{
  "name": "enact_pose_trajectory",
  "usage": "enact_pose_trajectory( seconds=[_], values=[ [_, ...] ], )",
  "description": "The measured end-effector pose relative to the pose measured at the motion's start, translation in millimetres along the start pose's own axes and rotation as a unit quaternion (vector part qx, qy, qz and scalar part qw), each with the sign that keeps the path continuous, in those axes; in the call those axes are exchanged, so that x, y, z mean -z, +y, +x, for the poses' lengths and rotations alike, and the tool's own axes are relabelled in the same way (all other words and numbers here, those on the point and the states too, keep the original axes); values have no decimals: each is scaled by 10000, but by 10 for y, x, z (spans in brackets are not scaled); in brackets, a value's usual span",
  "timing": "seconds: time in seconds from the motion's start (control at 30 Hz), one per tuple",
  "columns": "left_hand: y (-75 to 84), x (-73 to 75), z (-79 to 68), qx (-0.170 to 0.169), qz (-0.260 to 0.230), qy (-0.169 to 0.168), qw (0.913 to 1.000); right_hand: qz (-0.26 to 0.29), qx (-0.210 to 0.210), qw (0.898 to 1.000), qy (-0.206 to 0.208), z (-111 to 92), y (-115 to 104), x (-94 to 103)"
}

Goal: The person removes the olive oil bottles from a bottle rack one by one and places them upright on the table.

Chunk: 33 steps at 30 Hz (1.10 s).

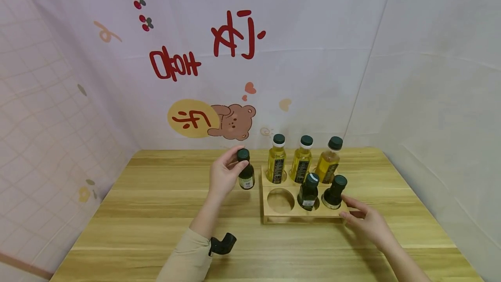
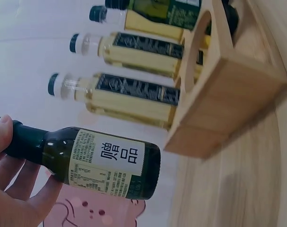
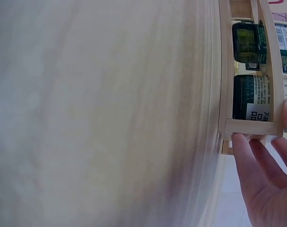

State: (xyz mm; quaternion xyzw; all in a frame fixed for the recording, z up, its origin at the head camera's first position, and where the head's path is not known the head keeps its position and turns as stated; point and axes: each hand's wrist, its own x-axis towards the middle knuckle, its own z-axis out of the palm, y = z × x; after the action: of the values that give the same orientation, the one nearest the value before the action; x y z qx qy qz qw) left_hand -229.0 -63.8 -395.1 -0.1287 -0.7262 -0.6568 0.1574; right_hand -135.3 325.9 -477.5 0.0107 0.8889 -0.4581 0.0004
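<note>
While the head view shows left fingers (image 1: 232,156) pinching a dark bottle (image 1: 246,177) by its top, just left of the rack (image 1: 297,214), and right fingers (image 1: 358,204) holding the rack's end, the left wrist view reveals the bottle's label (image 2: 108,163), reading "赠品"; the right wrist view shows a seated bottle's base (image 3: 243,97).

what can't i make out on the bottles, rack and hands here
Fine print on the dark green bottle in the left hand: too small to read, left wrist view.
Base of the leftmost yellow-liquid bottle: hidden by the wooden rack, head view.
Part of the right hand: cut off by the right and bottom edges, right wrist view.
</note>
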Motion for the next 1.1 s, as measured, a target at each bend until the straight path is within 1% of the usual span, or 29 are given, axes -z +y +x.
enact_pose_trajectory(
  seconds=[0.13, 0.37, 0.6, 0.8, 1.1],
  values=[
    [-102, 79, 21, 67, 72, 25, 9999, -30, -4, 10000, 12, 5, 6, -1],
    [-216, 199, 55, 210, 320, 176, 9991, -63, 28, 10000, 53, 7, 22, -4],
    [-311, 312, 92, 315, 445, 342, 9979, 37, 2, 10000, 26, 18, 18, -3],
    [-382, 412, 115, 447, 565, 488, 9962, -32, 56, 10000, -17, 21, 5, 7],
    [-473, 600, 148, 534, 787, 664, 9933, -1, 105, 9999, -26, 19, 15, 0]
  ],
)
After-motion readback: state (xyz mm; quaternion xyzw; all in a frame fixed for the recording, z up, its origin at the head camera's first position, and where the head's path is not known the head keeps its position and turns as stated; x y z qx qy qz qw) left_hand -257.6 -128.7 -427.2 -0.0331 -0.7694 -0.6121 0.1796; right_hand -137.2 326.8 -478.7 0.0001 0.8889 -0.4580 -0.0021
